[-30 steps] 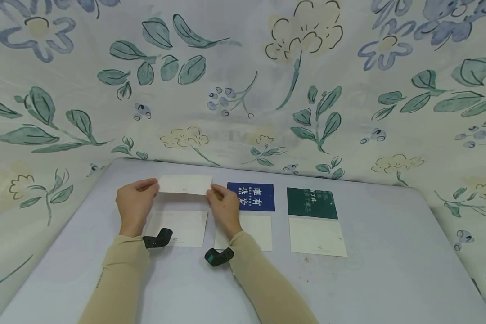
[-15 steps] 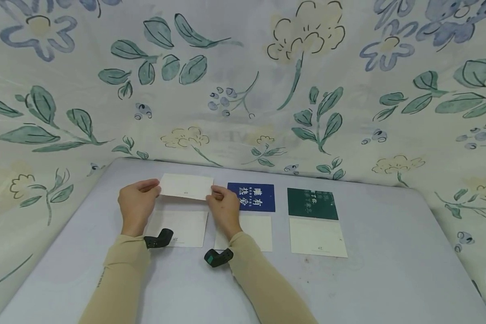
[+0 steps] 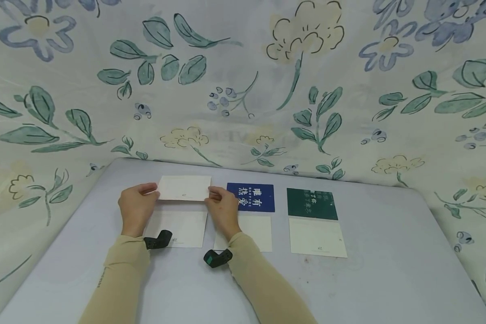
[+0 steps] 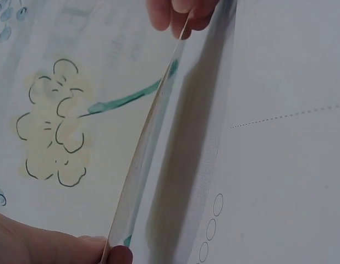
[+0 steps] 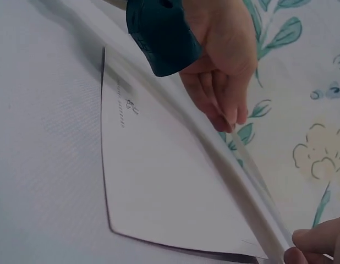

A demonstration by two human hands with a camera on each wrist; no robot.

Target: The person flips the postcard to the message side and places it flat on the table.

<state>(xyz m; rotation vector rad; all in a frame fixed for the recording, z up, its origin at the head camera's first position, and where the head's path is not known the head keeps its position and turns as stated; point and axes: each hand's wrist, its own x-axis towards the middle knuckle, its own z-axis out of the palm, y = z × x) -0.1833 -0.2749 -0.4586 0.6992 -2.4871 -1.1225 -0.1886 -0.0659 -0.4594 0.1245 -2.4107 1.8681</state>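
My left hand (image 3: 137, 210) pinches the left edge of a white postcard (image 3: 184, 187) between thumb and fingers. Its right edge is pinched by my right hand (image 3: 223, 212). The postcard is raised off the table, its pale side with a tiny print facing me; in the left wrist view this card (image 4: 143, 151) appears nearly edge-on. Just below it, a second white postcard (image 3: 186, 225) lies flat, partly covered by my left wrist camera. Beside my right hand lies a blue postcard (image 3: 263, 198) with white characters, and my right forearm partly covers another white postcard (image 3: 261, 231).
A dark green postcard (image 3: 312, 203) lies further right, with a white postcard (image 3: 317, 236) directly in front of it. All rest on a pale table (image 3: 389, 252). A floral curtain (image 3: 243, 90) rises behind the table's back edge.
Between my hands, the raised postcard has tilted so more of its pale face shows, and its near edge sits slightly lower. Both hands keep their grip, barely shifting. The lying cards stay put.
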